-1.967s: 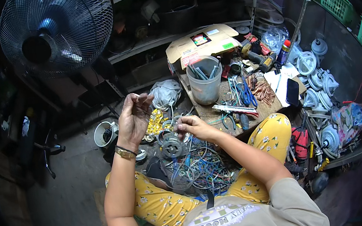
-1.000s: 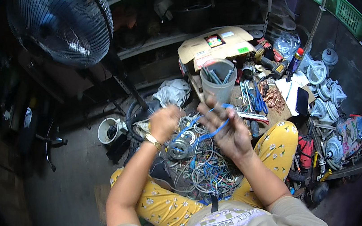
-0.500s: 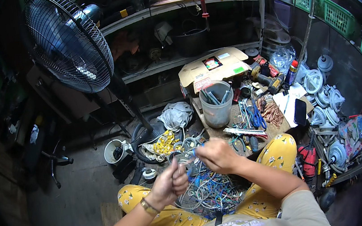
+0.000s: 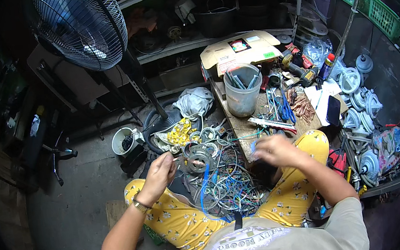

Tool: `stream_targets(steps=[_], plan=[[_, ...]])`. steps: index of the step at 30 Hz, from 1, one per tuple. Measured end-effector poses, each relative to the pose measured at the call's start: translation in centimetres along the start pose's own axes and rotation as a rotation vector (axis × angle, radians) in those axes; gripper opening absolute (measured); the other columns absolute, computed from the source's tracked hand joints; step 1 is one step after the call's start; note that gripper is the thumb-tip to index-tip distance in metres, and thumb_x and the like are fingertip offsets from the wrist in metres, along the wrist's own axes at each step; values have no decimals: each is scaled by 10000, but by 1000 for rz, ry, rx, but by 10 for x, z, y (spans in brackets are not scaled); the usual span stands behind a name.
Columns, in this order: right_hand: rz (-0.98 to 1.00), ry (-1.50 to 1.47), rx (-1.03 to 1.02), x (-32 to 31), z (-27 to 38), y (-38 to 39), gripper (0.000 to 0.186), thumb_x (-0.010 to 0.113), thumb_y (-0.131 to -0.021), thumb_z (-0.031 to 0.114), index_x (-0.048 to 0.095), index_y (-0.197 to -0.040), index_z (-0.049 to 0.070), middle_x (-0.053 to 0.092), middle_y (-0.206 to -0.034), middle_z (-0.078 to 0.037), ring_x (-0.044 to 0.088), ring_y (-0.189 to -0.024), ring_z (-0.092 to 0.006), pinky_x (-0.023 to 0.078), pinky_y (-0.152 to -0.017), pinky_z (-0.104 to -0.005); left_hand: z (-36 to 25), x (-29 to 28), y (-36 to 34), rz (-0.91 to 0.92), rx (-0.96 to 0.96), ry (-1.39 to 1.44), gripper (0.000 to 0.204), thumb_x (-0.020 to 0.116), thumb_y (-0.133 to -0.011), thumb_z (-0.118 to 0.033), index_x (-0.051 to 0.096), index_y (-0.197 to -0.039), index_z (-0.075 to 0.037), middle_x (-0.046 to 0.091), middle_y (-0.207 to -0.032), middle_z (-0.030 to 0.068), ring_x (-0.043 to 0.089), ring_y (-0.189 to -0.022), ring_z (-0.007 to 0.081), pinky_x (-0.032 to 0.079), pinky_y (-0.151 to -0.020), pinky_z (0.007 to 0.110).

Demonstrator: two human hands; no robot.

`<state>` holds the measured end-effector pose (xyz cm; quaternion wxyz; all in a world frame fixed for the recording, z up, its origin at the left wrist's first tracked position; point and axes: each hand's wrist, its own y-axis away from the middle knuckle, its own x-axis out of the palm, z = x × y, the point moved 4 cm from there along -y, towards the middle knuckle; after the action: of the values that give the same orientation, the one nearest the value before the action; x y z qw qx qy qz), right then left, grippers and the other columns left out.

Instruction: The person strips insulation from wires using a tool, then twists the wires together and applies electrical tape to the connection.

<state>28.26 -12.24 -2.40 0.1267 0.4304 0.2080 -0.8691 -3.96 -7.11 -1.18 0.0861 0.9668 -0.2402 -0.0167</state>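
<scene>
My left hand is closed in a pinch in front of my left knee. What it grips is too small to make out. Just right of it is a round motor stator with a patch of copper winding. A blue strip hangs from the stator toward my lap. My right hand, somewhat blurred, is curled near my right knee, apart from the left. A small blue scrap shows at its fingertips. Below and between the hands lies a tangled heap of coloured wires.
Several stator rings lie beyond the wire heap. A low wooden bench carries a grey bucket, a handsaw, blue-handled scissors, copper scraps and a phone. A pedestal fan stands at the left.
My hands were together at the stator; they have parted, the left moving left and the right moving right with a blue scrap. The blue strip now hangs down in view. The view has tilted downward.
</scene>
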Motion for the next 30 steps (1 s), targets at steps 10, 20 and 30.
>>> stream_targets(steps=[10, 20, 30], plan=[[-342, -428, -22, 34, 33, -67, 634, 701, -799, 323, 409, -1299, 63, 423, -1304, -189, 397, -1233, -316, 336, -1014, -396, -32, 45, -32, 25, 327, -123, 323, 465, -998, -282, 451, -757, -66, 374, -657, -52, 319, -595, 46, 284, -527, 217], [188, -1451, 397, 61, -4, -59, 212, 586, -929, 222, 616, -968, 16, 510, -604, 9, 579, -649, -108, 506, -655, -282, -12, 0, -57, -100, 382, -307, 217, 533, -955, -205, 562, -878, -5, 491, -759, 4, 456, -716, 96, 400, -650, 242], [153, -715, 143, 35, 17, -78, 294, 496, -975, 262, 654, -928, 18, 466, -663, 63, 369, -637, -34, 320, -569, -222, -10, -21, -63, -281, 536, -1051, 417, 566, -865, -139, 472, -1231, 38, 514, -1224, 208, 489, -1166, 353, 370, -1008, 385]])
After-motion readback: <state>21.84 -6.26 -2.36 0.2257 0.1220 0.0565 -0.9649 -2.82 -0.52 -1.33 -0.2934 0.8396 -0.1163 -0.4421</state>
